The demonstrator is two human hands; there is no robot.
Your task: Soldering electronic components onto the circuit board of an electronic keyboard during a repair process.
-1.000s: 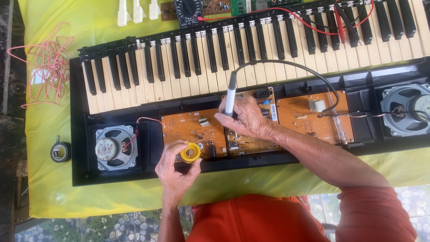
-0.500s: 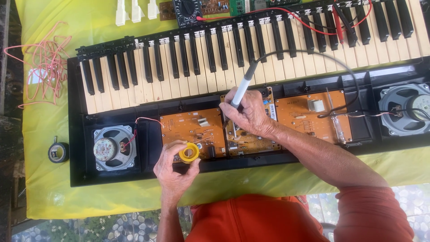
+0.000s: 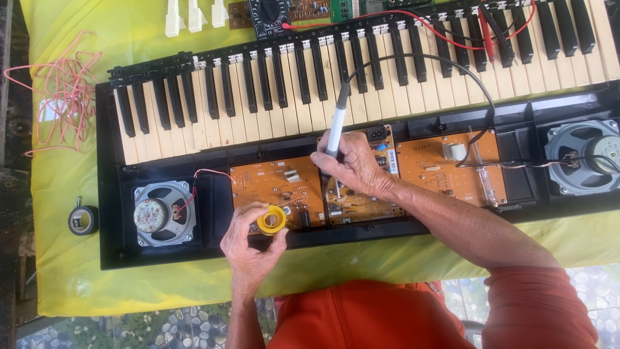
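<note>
Gripping a soldering iron point(image 3: 336, 126) pen-fashion in the right hand point(image 3: 352, 165), fingers closed round its white handle, tip angling down onto the middle circuit board point(image 3: 361, 200) for fine control. Pinching a yellow solder spool point(image 3: 272, 220) in the left hand point(image 3: 252, 249), fingers closed, just left of that board, keeping solder within easy reach of the tip.

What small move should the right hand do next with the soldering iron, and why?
Probably lower the soldering iron tip a little onto the middle circuit board: the right hand holds it pen-like, tip down over that board, while the left hand holds the yellow solder spool close by.
</note>
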